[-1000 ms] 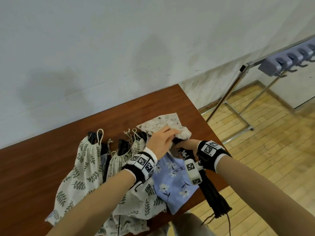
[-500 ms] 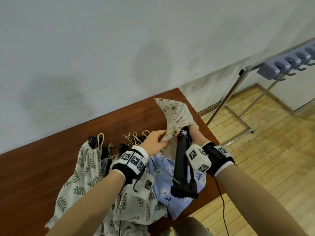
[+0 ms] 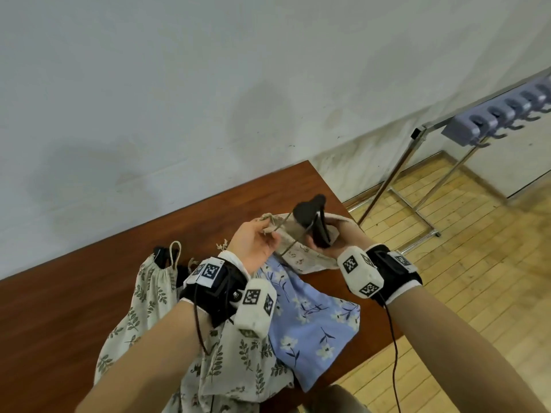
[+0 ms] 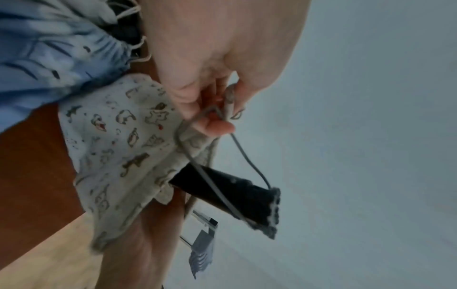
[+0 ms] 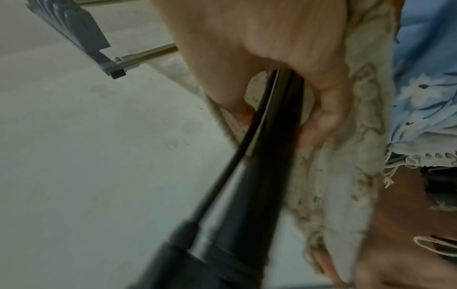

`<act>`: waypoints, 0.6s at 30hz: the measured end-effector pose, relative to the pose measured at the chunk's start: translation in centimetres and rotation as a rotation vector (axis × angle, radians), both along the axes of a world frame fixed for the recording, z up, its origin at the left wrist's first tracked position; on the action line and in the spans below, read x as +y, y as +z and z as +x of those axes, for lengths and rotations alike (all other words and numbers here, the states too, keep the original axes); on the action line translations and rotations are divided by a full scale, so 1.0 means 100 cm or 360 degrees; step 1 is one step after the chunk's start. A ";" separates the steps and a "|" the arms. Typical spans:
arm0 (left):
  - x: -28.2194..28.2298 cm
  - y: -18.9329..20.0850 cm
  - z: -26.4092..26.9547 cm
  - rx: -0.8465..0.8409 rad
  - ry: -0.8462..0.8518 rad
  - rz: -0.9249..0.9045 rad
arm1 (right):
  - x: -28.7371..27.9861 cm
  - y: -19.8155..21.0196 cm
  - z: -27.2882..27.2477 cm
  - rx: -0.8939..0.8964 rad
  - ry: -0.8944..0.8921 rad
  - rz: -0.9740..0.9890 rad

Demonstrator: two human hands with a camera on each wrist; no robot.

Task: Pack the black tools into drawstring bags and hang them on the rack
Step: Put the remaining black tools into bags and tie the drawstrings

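Mid-frame, our right hand [image 3: 334, 236] grips the long black cylindrical tool [image 3: 313, 222] while our left hand [image 3: 253, 242] pinches the beige printed drawstring bag [image 3: 301, 254] mouth (cord too) — its dangling strap could snag.

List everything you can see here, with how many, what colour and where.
Black tool: one, black, partly inside the cream bag, a thin cord trailing from it.
Cream printed bag: one, held above the table's right end.
Blue floral bag: one, near table edge.
Leaf-print bags: at least two, cream and green, left of the blue one.
Table: one, brown wood.
Rack: one, metal with grey hooks, far right.
Left hand: pinches the bag's rim.
Right hand: grips the tool.
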State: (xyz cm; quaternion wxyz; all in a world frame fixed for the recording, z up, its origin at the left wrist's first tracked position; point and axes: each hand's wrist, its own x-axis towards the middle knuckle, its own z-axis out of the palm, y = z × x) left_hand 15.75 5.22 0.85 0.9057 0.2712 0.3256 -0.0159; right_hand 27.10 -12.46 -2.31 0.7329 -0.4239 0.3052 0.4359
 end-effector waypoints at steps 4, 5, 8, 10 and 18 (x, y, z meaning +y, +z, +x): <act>-0.005 -0.001 0.015 0.0197 0.0010 0.0582 | 0.002 0.016 0.005 0.0190 -0.0305 0.0251; -0.006 0.000 0.016 0.0242 0.0003 0.0680 | 0.001 0.016 0.009 0.0260 -0.0408 0.0299; -0.009 0.001 0.017 0.0323 -0.0108 0.0706 | -0.004 0.012 0.019 0.0170 -0.0589 0.0229; -0.013 0.003 0.019 0.0308 -0.0159 0.0602 | -0.003 0.012 0.019 0.0107 -0.0539 0.0188; -0.025 0.032 0.044 0.0242 -0.0295 0.1072 | 0.020 0.013 -0.004 -0.0278 -0.0117 -0.0223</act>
